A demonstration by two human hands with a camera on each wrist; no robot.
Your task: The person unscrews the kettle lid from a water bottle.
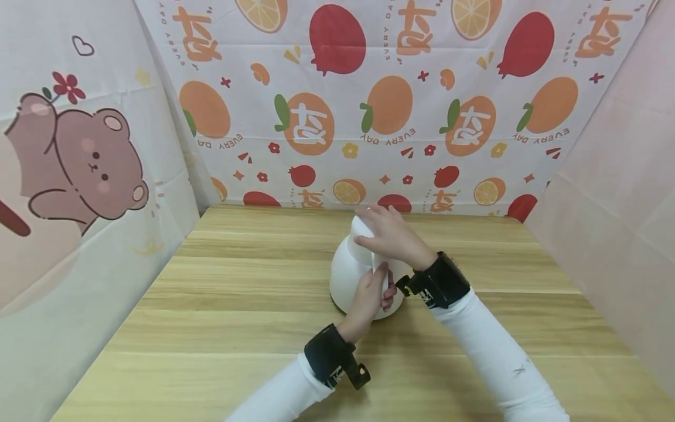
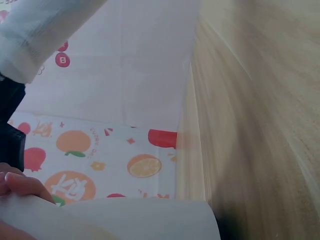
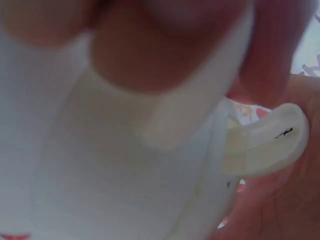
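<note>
A white jug [image 1: 348, 278] with a rounded body and narrower neck stands upright on the table. My left hand [image 1: 366, 299] grips its handle [image 1: 385, 280], which faces my side. Over the top lies my right hand [image 1: 395, 234], its fingers and thumb curled round the white lid [image 1: 361, 227]. Close up in the right wrist view, blurred fingers [image 3: 135, 55] hold a white piece at the jug's top, and a curved white tab [image 3: 270, 142] sticks out beside it. The jug's side [image 2: 150, 215] fills the bottom of the left wrist view. Whether the lid is loose cannot be seen.
The wood-grain table [image 1: 237, 334] extends around the jug. A fruit-print cloth [image 1: 337, 117] hangs behind its far edge, a bear-print cloth [image 1: 89, 158] at the left and a pale pink one [image 1: 606, 193] at the right. Black straps with small cameras circle both wrists.
</note>
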